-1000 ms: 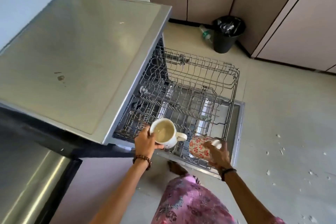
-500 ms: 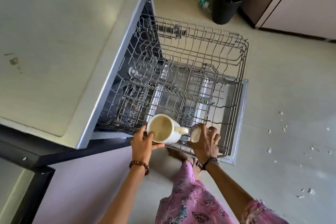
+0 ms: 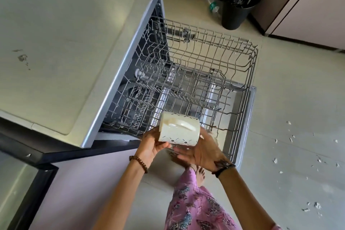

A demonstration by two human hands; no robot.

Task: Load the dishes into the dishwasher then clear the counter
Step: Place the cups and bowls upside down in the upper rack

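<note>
head view: the left hand (image 3: 151, 144) grips a cream mug (image 3: 179, 131) turned on its side, the right hand (image 3: 200, 152) cupped open beneath it, over the pulled-out dishwasher rack (image 3: 240, 80) at its 6 o'clock edge. loading looks underway; next, seat it mouth-down between tines. black bin (image 3: 237, 5) stands at 1 o'clock, well apart.
</note>
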